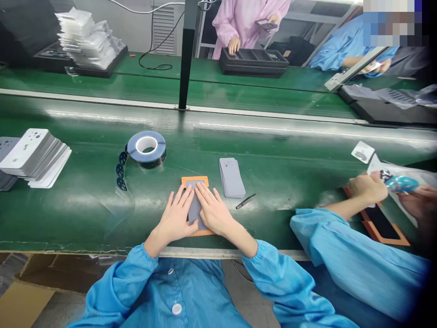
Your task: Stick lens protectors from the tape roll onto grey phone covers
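Observation:
In the head view, a flat grey phone-shaped panel (195,210) lies in an orange frame (186,179) near the bench's front edge. My left hand (177,212) rests on the panel's left side with its fingers stretched out. On the right side, my right hand (213,207) lies flat too, its fingertips close to the left ones near the panel's top. Both hands cover much of the panel and frame. To the right sit a small stack of grey panels (232,177) and dark tweezers (246,201).
A tape roll (147,149) with dark round stickers (119,171) stands behind. White panels (37,155) are stacked at left. On the right, a co-worker's hands (368,187) hold a blue object over another orange frame (385,228). A black post (187,64) rises behind.

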Available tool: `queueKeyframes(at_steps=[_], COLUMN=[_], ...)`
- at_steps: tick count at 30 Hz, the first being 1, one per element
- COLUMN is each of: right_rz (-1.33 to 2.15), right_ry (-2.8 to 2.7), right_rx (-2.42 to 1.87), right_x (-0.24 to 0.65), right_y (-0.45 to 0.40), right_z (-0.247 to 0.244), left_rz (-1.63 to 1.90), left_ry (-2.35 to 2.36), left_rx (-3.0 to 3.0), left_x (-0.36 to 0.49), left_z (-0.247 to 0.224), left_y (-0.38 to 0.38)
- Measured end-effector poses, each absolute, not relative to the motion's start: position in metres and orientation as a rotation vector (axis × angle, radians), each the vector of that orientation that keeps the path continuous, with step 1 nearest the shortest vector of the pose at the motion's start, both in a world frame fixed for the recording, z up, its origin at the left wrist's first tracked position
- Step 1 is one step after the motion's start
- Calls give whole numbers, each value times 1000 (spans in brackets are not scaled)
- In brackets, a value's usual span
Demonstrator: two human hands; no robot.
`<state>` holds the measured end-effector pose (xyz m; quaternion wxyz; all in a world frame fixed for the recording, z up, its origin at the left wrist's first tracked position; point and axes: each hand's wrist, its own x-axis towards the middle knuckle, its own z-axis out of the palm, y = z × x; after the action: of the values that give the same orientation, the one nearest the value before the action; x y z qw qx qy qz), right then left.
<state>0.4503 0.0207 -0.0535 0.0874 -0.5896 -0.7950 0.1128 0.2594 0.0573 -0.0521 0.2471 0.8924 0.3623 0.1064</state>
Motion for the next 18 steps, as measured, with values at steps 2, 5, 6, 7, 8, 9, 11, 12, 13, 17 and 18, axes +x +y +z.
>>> queueKeyframes(at_steps=[2, 5, 6, 7, 8, 9, 11, 12, 13, 17, 18], right_rz=[314, 334, 354, 378, 402, 421, 432, 428, 431, 585, 620], right_ry=[-2378, -2349, -2337, -2325, -2310, -2282, -2161, -2075, -1988, -1791, -1754], right_rx=[-1786, -1835, -1839, -1833, -1820, -1813, -1847, -1885, -1919, -1900, -1881], right_x=[447, 445, 446, 446, 446, 447, 447, 447, 447, 444, 442], right_y=[18, 20, 21, 21, 21, 21, 17, 14, 11, 1, -2], right_z=[-57, -56, -54, -53, -52, -51, -52, -52, -53, -47, -42], left_rz=[318, 333, 330, 328, 333, 345, 384, 412, 446, 700, 770], left_ry=[1022, 1048, 1047, 1048, 1050, 1051, 1041, 1035, 1032, 1120, 1156], left_rx=[2449, 2456, 2455, 2451, 2443, 2431, 2396, 2372, 2344, 2170, 2105], left_x=[265, 273, 274, 275, 274, 273, 268, 265, 262, 252, 250], left_z=[-52, -51, -50, -49, -48, -47, -47, -48, -49, -52, -51], left_y=[58, 61, 62, 64, 65, 66, 66, 64, 62, 47, 44])
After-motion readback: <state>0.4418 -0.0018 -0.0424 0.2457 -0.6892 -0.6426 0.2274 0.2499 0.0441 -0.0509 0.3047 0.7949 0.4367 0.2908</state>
